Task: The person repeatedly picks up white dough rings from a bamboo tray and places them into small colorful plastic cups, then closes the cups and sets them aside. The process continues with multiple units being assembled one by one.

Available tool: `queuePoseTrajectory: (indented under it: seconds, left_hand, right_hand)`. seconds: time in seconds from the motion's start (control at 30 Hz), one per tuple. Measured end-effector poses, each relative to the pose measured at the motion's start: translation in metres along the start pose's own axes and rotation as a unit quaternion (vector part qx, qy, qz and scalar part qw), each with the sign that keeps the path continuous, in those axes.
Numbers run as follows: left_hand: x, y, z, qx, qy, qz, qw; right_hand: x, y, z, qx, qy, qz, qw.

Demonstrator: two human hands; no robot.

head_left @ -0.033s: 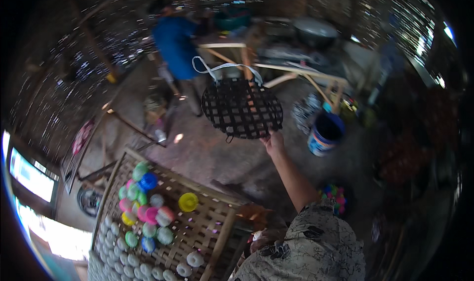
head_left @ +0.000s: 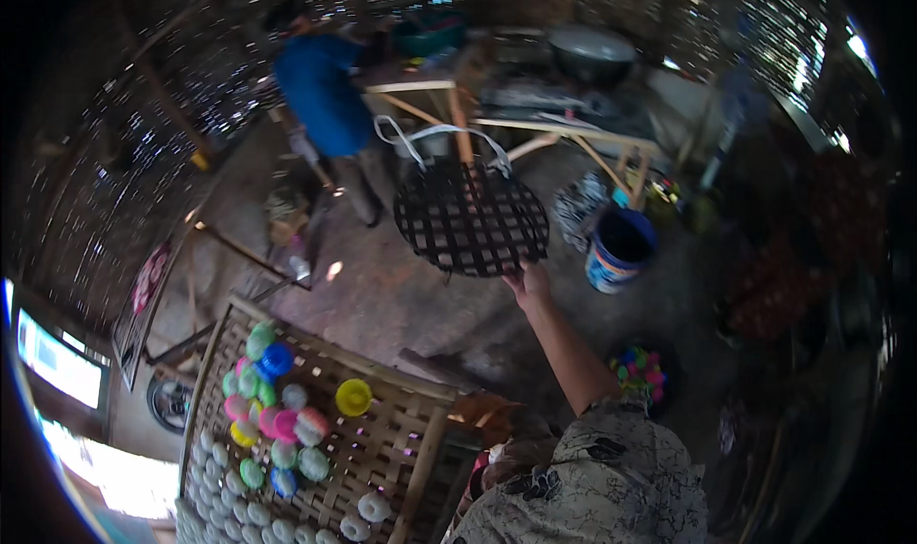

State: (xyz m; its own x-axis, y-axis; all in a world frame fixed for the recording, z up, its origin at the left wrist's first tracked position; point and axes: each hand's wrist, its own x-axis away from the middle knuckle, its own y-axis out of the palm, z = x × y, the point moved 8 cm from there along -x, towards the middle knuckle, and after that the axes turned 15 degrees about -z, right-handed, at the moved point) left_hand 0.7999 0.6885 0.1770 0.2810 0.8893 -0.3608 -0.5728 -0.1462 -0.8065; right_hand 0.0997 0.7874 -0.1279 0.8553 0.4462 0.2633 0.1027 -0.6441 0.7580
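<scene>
My right hand (head_left: 527, 284) reaches out ahead with its fingers closed on the near rim of a round black lattice tray (head_left: 470, 217). The tray hangs in the air over the floor, and light shows through its square gaps. White strap handles (head_left: 406, 143) loop up from its far side. My left hand is out of view. Left of my right arm stands a woven bamboo rack (head_left: 382, 448). Rows of white ring-shaped pieces (head_left: 373, 507) and several coloured plastic cups or moulds (head_left: 285, 426) sit on it, with a yellow cup (head_left: 353, 397) apart from the others.
A person in a blue shirt (head_left: 325, 95) stands at a wooden table (head_left: 411, 86) at the back. A large metal pan (head_left: 592, 55) rests at the far right. On the floor are a blue bucket (head_left: 621, 248) and a dark basin of coloured pieces (head_left: 642, 374).
The surroundings have slid slightly left in view. The tray, still in my right hand, has shifted a little to the right against the background.
</scene>
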Motion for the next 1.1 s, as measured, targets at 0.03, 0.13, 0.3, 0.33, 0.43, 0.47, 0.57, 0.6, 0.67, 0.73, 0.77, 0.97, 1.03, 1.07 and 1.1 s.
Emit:
queuePoseTrajectory:
  seconds: [0.03,0.13,0.3,0.33,0.43,0.47,0.57,0.6,0.67,0.73,0.77,0.97,1.03,1.07,1.1]
  left_hand:
    - [-0.024,0.015,0.011,0.008,0.030,-0.017,0.999]
    - [-0.074,0.045,0.055,0.018,0.101,-0.054,0.993]
    - [-0.110,0.075,0.106,0.033,0.158,-0.088,0.983]
    - [-0.113,0.080,0.115,0.037,0.165,-0.091,0.981]
    - [-0.119,0.084,0.136,0.059,0.182,-0.104,0.976]
    - [-0.120,0.083,0.142,0.046,0.193,-0.098,0.975]
    - [-0.120,0.080,0.133,0.028,0.184,-0.081,0.979]
    - [-0.114,0.075,0.128,0.022,0.173,-0.077,0.982]
    - [-0.114,0.069,0.120,0.032,0.168,-0.071,0.983]
    - [-0.099,0.061,0.097,0.026,0.147,-0.068,0.986]
    - [-0.087,0.054,0.082,0.015,0.115,-0.061,0.991]
    - [-0.047,0.020,0.032,-0.005,0.039,-0.011,0.999]
    - [-0.038,0.006,0.019,-0.004,0.037,0.006,0.999]
    - [-0.027,-0.001,0.006,-0.013,0.022,0.025,0.999]
    - [-0.023,0.003,-0.013,0.039,-0.004,0.038,0.999]
  right_hand:
    - [0.020,-0.039,-0.012,-0.002,-0.014,0.035,0.999]
    - [0.082,-0.149,-0.026,0.013,-0.056,0.121,0.991]
    - [0.150,-0.254,-0.048,-0.018,-0.082,0.368,0.926]
    - [0.141,-0.258,-0.069,0.003,-0.123,0.333,0.935]
    - [0.110,-0.246,-0.135,0.027,-0.220,0.265,0.938]
    - [0.087,-0.257,-0.157,0.012,-0.248,0.272,0.930]
    - [0.024,-0.256,-0.215,0.018,-0.258,0.264,0.929]
    - [0.018,-0.250,-0.222,0.038,-0.230,0.315,0.920]
    - [0.017,-0.305,-0.239,0.153,-0.252,0.507,0.810]
    - [0.007,-0.326,-0.229,0.191,-0.260,0.575,0.752]
    - [0.006,-0.331,-0.201,0.176,-0.260,0.557,0.769]
    - [-0.001,-0.367,-0.045,0.243,-0.228,0.422,0.843]
    - [-0.021,-0.335,0.001,0.276,-0.148,0.354,0.881]
    - [-0.031,-0.276,0.010,0.288,-0.178,0.266,0.903]
    - [-0.032,-0.219,0.013,0.289,-0.207,0.175,0.918]
